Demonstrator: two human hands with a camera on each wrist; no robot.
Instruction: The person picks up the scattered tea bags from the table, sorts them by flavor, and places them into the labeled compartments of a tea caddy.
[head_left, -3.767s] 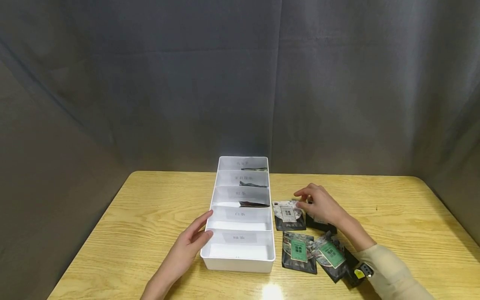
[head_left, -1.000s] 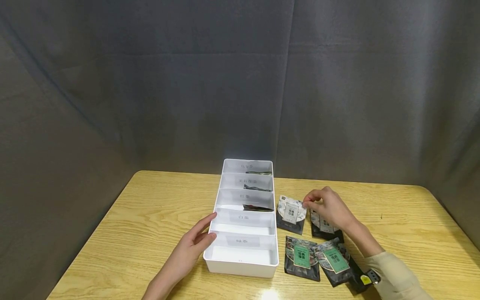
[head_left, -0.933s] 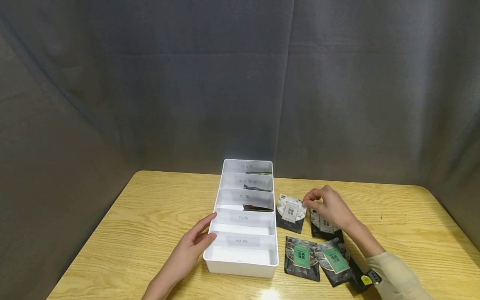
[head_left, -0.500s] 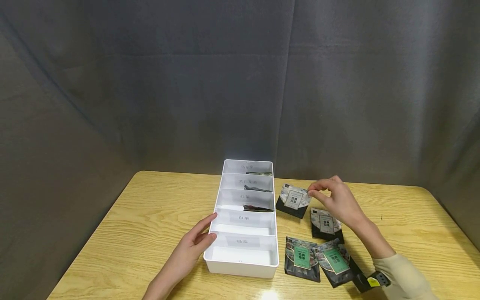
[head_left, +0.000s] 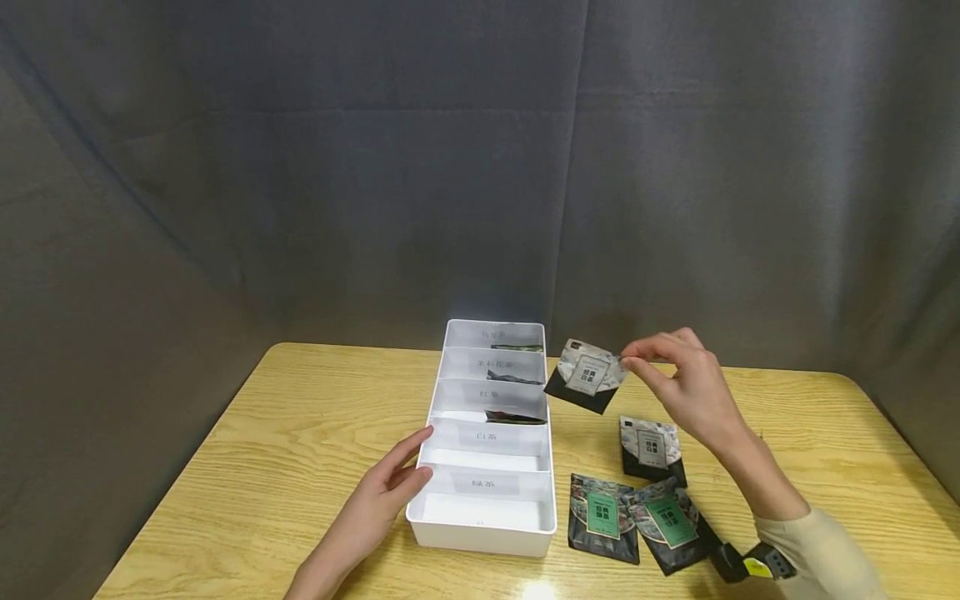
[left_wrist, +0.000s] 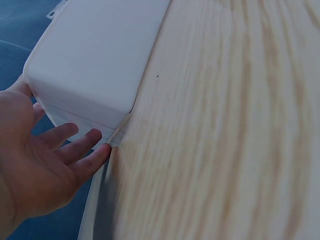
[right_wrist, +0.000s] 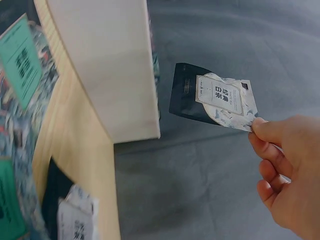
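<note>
My right hand (head_left: 693,387) pinches a corner of a white-and-black tea bag packet (head_left: 588,372) between thumb and fingertips. In the head view the packet hangs tilted, its left corner near the right rim of a white divided box (head_left: 484,537). The right wrist view shows the same packet (right_wrist: 212,97) with its printed front facing the camera. My left hand (head_left: 378,496) rests against the box's left wall, fingers spread and relaxed. In the left wrist view, the left hand's (left_wrist: 45,160) fingers lie along the wall without curling round it. Labelled dividers split the box into several compartments.
The three farther compartments each hold a dark packet, such as the one in the middle compartment (head_left: 515,417). On the wooden table (head_left: 247,492), right of the box, lie another white-labelled packet (head_left: 651,448) and green-labelled packets (head_left: 602,517). A grey curtain (head_left: 420,183) hangs behind.
My right hand has picked up the white-and-black packet from the table and raised it, moving up and away, uncovering the other white-labelled packet. My left hand has stayed against the box.
</note>
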